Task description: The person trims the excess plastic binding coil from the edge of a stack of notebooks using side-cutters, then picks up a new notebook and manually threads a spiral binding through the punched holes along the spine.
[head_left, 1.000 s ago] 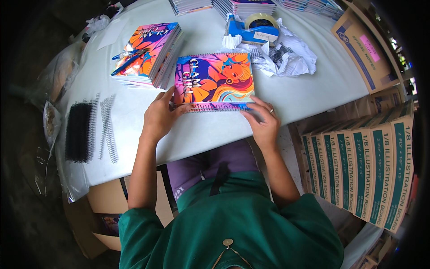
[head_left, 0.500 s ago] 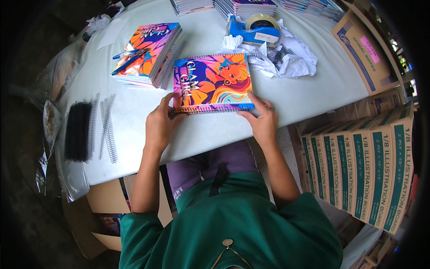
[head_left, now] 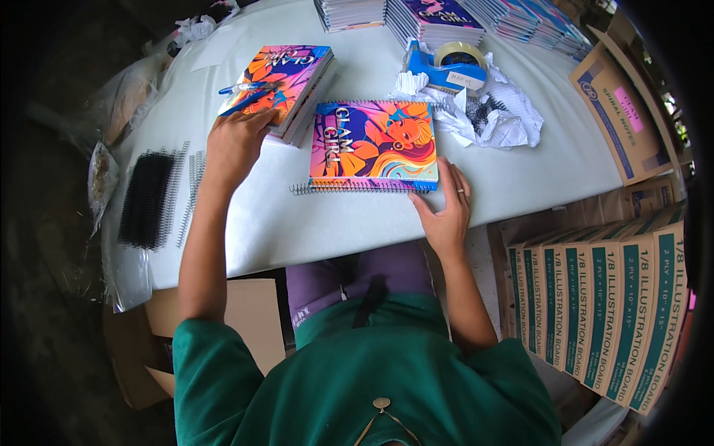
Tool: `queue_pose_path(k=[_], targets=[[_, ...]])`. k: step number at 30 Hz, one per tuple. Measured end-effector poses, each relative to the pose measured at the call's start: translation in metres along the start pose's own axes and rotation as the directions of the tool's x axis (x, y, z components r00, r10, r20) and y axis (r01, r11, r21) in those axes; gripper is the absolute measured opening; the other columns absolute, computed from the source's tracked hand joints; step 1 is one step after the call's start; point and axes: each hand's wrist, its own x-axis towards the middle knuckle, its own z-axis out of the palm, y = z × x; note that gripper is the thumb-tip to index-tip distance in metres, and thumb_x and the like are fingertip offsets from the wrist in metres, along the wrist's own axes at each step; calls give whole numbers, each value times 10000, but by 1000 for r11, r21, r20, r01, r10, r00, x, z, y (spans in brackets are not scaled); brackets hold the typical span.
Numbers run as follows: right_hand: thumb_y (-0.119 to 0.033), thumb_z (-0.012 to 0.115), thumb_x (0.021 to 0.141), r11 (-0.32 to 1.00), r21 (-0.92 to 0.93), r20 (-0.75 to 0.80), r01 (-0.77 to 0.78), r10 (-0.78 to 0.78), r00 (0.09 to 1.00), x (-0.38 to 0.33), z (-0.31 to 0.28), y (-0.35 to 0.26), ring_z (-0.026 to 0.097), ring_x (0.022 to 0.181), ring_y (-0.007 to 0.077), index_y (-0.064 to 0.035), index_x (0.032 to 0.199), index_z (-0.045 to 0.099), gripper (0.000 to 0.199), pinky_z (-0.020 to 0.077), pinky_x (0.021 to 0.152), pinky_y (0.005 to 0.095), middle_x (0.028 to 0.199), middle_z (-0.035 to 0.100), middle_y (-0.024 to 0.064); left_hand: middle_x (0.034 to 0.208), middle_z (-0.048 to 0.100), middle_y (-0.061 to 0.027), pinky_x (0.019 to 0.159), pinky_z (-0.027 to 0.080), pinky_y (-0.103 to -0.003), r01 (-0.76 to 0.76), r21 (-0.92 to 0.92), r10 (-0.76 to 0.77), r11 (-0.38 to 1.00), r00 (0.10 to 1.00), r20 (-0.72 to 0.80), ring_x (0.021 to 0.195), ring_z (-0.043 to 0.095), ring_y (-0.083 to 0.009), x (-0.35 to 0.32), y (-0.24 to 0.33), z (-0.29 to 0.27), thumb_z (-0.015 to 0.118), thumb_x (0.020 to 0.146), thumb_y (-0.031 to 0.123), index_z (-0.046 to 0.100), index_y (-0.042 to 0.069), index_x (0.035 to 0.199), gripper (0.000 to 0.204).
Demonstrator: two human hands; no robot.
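A spiral notebook (head_left: 379, 145) with a bright illustrated cover lies flat at the table's middle. Wire coil (head_left: 327, 189) runs along its near edge and sticks out past the left corner; more coil shows at the far edge. My right hand (head_left: 446, 212) lies open at the notebook's near right corner, thumb and fingers apart. To the left, my left hand (head_left: 236, 145) reaches onto the near corner of a stack of similar notebooks (head_left: 294, 67), just below blue pens (head_left: 256, 93) on the top cover. Its fingertips are partly hidden, so its grip is unclear.
Loose black coils (head_left: 152, 199) lie on the left of the table. Behind the notebook are a blue tape dispenser (head_left: 446, 70) and crumpled paper (head_left: 513, 123). More notebook stacks (head_left: 439, 26) line the far side. Cartons (head_left: 617, 119) and boxed boards (head_left: 595, 305) stand at right.
My left hand has left the notebook's near left corner and moved up-left to the stack by the pens. My right hand remains at the notebook's right corner. The whole view has shifted slightly.
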Motion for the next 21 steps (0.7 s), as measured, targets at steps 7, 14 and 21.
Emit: queue_pose_path(k=[7, 14, 21], targets=[[-92, 699, 718, 993, 95, -155, 74, -58, 986, 2, -5, -12, 400, 1230, 319, -7, 1277, 467, 611, 313, 1010, 405, 1261, 532, 132, 899, 664, -36, 782, 451, -234, 92, -699, -321, 709, 925, -205, 827, 579, -91, 33, -46, -23, 563, 916, 187, 625, 8, 1105, 267], [-97, 688, 795, 595, 802, -67, -43, 161, 985, 51, -30, -69, 378, 1261, 252, 29, 1335, 359, 645, 264, 1042, 395, 1325, 448, 204, 1033, 576, -48, 870, 420, -259, -276, -924, -345, 265, 868, -358, 957, 539, -100, 13, 2, -66, 510, 942, 156, 531, -5, 1123, 243], [45, 712, 739, 309, 936, 153, -171, 82, 985, 40, -22, -78, 615, 720, 109, 33, 959, 613, 242, 503, 676, 232, 818, 652, 62, 987, 577, -71, 823, 407, -263, -98, -984, -366, -147, 930, -38, 897, 535, -127, -86, 67, -45, 582, 811, 42, 513, 14, 1062, 261]])
